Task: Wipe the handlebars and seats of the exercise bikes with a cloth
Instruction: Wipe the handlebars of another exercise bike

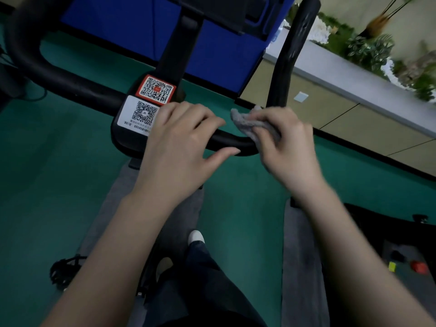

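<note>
Your right fingers (271,125) pinch a crumpled grey cloth (250,121) against the handlebar (236,143), right at the bend where the crossbar turns up into the right horn (290,55). Your right hand (287,142) is blurred, but the clasp on the cloth is plain. Your left hand (181,138) lies just beside it toward the centre, with its fingers curled over the top of the bar and the thumb stretched straight along the near side.

The crossbar runs left to right in front of you, sloping down to the right in this tilted view. The right horn points up and away from you. On the left, the bar sweeps out into a wide black loop (30,55).

A short stretch of bare bar shows between your two hands. The whole horn above the cloth is uncovered. Partly under your left fingers sits the centre plate, with a white QR sticker (141,114) and a red one (157,89) above it.

Below is green floor (59,161) with a grey mat strip (302,256). A blue panel (118,20) stands behind the stem, and a beige ledge (342,109) topped with plants (377,50) runs along the right.
</note>
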`<state>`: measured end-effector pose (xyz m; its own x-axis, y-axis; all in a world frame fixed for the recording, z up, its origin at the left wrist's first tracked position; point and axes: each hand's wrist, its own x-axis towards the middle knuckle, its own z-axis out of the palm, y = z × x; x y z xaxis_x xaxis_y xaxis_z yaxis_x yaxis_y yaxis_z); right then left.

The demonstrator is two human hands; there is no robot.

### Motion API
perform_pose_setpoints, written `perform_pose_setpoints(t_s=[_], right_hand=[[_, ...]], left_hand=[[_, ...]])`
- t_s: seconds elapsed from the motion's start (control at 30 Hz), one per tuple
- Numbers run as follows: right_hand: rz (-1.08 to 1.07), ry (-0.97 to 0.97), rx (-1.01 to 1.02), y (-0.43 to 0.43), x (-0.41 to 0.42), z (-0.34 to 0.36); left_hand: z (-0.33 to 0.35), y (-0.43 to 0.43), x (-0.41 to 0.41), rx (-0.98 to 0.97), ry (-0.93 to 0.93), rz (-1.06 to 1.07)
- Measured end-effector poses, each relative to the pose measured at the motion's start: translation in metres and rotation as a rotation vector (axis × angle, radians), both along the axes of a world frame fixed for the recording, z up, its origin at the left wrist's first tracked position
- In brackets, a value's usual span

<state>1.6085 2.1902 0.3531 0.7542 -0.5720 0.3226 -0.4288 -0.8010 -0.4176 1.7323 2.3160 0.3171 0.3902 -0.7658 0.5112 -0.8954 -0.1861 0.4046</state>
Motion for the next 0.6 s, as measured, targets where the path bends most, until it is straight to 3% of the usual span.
perform_pose_setpoints(t_s=[0.1, 0.27, 0.5, 0.6], right_hand=[[-0.111, -0.316, -0.063, 0.014, -0.008, -0.028], [-0.326, -0.616, -0.117, 0.017, 0.005, -0.051], [-0.319, -0.722, -0.073, 0.032, -0.001, -0.072], [-0.446, -0.816, 0.050, 0.018, 0.003, -0.067]], left_hand=[[0.001, -0.010, -0.010, -0.033, 0.022, -0.023], [-0.006, -0.022, -0.021, -0.001, 0.060, -0.072], [-0.011, -0.027, -0.022, -0.016, 0.099, -0.047], [-0.011, -0.027, -0.023, -0.019, 0.108, -0.041]])
